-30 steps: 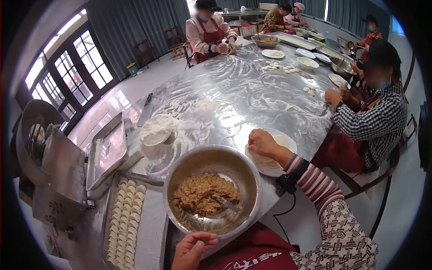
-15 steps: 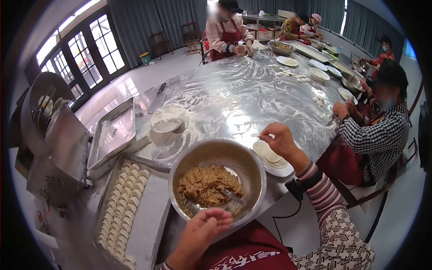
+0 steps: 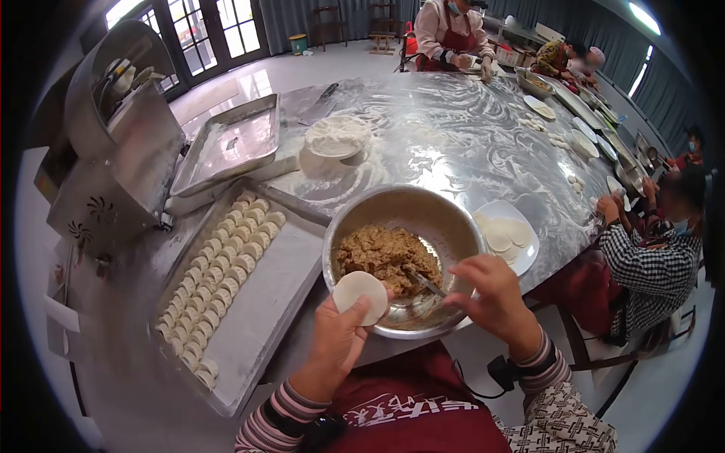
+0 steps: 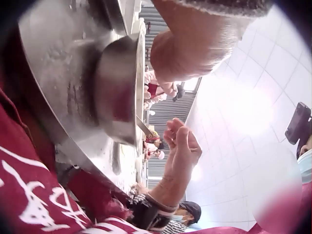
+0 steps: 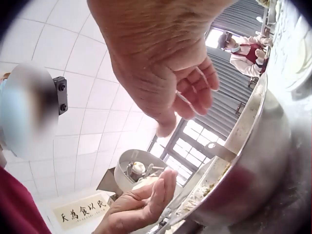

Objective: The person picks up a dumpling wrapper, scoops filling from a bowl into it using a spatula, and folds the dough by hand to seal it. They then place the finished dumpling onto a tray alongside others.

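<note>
My left hand (image 3: 337,341) holds a round white dumpling wrapper (image 3: 361,296), thumb over it, at the near rim of a steel mixing bowl (image 3: 470,302). Brown minced filling (image 3: 385,255) is heaped in the bowl, and a flat metal utensil (image 3: 428,284) leans out of it toward the right. Over the bowl's right rim hovers my right hand (image 3: 495,302), its fingers loosely spread beside the utensil's handle; the right wrist view shows a gap between that hand and the handle (image 5: 220,152). A white plate (image 3: 526,260) of stacked wrappers (image 3: 502,232) lies beyond that hand.
Left of the bowl, a tray (image 3: 260,336) holds rows of folded dumplings (image 3: 223,272). Behind it are an empty metal pan (image 3: 230,143), a bowl of flour (image 3: 336,137) and a steel machine (image 3: 113,158). Other people work around the floury table (image 3: 423,113), including a person in checked sleeves (image 3: 642,260).
The right hand has come from the wrapper plate back to the bowl. A wrapper it pinched half a second ago now lies in the left hand. The head view has swung right.
</note>
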Demonstrator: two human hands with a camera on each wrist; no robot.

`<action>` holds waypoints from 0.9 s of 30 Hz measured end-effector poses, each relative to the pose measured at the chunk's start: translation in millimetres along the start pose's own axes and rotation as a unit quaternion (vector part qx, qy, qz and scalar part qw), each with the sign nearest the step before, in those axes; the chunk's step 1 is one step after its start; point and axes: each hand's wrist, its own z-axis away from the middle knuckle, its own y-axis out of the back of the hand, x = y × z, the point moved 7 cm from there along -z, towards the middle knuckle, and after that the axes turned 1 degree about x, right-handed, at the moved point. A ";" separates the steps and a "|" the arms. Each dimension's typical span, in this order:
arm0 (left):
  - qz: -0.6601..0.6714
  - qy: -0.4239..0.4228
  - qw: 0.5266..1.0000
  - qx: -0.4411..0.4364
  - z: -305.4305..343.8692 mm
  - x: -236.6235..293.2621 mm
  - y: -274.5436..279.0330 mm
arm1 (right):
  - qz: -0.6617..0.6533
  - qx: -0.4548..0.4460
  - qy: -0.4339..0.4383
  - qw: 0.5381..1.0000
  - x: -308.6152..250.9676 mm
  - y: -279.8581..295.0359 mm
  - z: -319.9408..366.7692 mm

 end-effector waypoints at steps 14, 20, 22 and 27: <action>-0.083 -0.092 0.987 0.102 40.6 28.6 45.9 | -0.050 0.002 0.106 0.993 -3.0 -54.0 -13.5; -0.104 -0.069 0.988 0.095 41.6 19.1 58.6 | -0.083 0.103 0.057 0.990 -37.0 -27.8 -4.6; -0.092 -0.049 0.989 0.103 38.6 13.1 58.0 | -0.103 0.082 0.080 0.988 -45.5 -44.2 -6.2; -0.060 -0.053 0.992 0.099 40.7 9.7 62.2 | -0.110 0.014 0.091 0.990 -42.6 -81.5 -13.5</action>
